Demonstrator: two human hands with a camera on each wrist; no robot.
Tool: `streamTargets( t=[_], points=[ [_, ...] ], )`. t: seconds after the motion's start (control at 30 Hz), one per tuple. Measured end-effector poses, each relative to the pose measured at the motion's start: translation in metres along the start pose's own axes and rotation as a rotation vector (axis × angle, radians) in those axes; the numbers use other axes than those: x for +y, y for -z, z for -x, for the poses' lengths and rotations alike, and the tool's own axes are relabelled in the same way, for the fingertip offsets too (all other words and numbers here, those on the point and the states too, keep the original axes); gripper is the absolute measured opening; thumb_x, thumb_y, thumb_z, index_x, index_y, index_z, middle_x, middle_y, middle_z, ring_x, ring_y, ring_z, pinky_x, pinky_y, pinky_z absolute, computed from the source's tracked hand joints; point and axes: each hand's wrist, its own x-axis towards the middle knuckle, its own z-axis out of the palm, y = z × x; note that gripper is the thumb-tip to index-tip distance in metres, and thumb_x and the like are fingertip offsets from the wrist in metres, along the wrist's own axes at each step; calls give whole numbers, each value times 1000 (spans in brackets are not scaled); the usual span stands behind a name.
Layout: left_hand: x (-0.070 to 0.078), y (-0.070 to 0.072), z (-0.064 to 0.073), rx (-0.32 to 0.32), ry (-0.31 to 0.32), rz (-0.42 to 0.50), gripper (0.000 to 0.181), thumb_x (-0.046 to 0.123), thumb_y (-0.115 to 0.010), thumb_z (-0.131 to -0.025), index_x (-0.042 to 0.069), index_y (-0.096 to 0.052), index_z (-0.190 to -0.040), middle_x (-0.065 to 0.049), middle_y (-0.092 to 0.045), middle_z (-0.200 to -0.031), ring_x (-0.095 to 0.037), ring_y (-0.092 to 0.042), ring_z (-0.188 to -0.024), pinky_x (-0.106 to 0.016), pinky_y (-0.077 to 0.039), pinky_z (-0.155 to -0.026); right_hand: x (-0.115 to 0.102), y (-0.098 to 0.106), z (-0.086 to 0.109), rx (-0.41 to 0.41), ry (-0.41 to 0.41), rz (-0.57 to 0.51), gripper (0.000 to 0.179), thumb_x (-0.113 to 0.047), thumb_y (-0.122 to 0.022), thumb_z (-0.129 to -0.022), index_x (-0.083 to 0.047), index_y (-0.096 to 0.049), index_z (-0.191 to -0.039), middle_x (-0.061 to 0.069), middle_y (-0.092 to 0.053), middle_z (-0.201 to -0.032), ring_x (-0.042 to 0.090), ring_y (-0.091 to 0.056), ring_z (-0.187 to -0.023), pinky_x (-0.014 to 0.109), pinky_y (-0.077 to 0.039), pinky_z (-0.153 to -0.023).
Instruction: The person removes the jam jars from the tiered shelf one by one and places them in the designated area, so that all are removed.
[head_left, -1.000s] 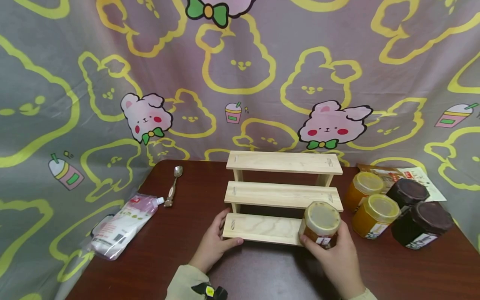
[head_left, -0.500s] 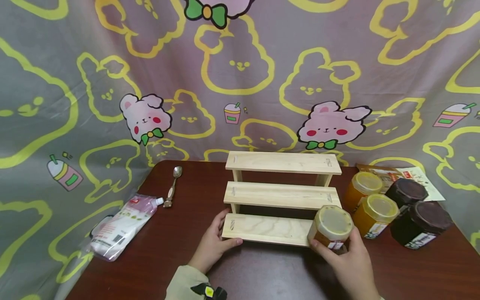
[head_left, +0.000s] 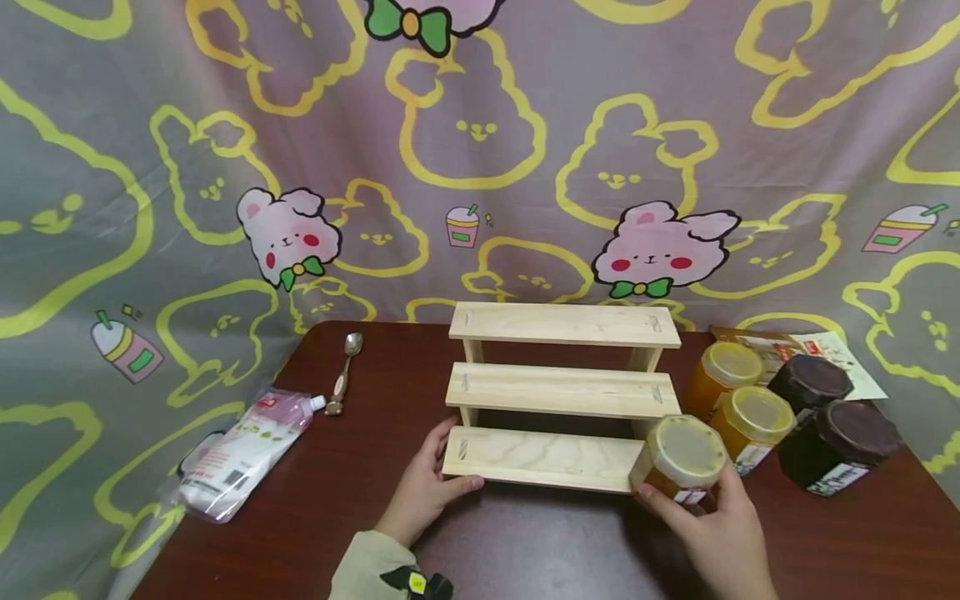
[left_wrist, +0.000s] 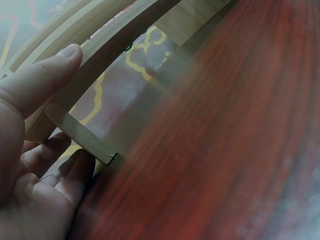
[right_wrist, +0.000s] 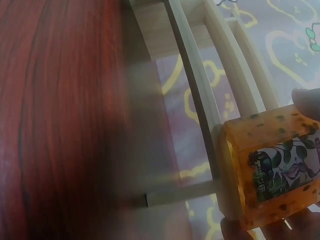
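Observation:
A three-step wooden rack [head_left: 543, 457] stands on the table. My left hand [head_left: 423, 492] grips the left end of its bottom step, thumb at the front edge and fingers behind. My right hand [head_left: 720, 525] holds a jar of amber-orange jam [head_left: 684, 458] with a pale lid, upright at the right end of the bottom step. Dark specks and a leafy label show on this jar [right_wrist: 280, 165] in the right wrist view, where it touches the step's end. In the left wrist view, the left thumb [left_wrist: 60, 62] lies along the step and the other fingers curl beneath it.
Two yellow-orange jars [head_left: 753, 425] and two dark jars [head_left: 836, 450] stand close together right of the rack, before some flat packets [head_left: 847, 358]. At left lie a spoon [head_left: 345, 375] and a white-pink spouted pouch [head_left: 247, 458]. A patterned curtain [head_left: 480, 167] hangs behind the table.
The right hand has moved the jar rightward along the bottom step to its right end. My left hand keeps its grip on the rack.

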Motion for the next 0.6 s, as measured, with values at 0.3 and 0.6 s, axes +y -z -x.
streamTargets(
  t=[0.3,0.6],
  points=[
    [0,-1,1,-2,6,18,100,6,-88,-76,7,-28,-155,-21,-46,-149,-32,-50,-132,-24,-46,-99,12,12,-1,21,-47,9,82,-17,-90,-75,-9,-45,-143,12,-58,-126,-13,-47,-91,5,-41,-69],
    [0,-2,-1,7,20,19,100,7,-88,-75,8,-28,-156,-19,-46,-149,-31,-50,-132,-24,-46,-99,21,25,-2,35,-98,41,82,-20,-90,-76,-8,-44,-143,16,-58,-126,-18,-45,-85,6,-41,-65]
  ],
)
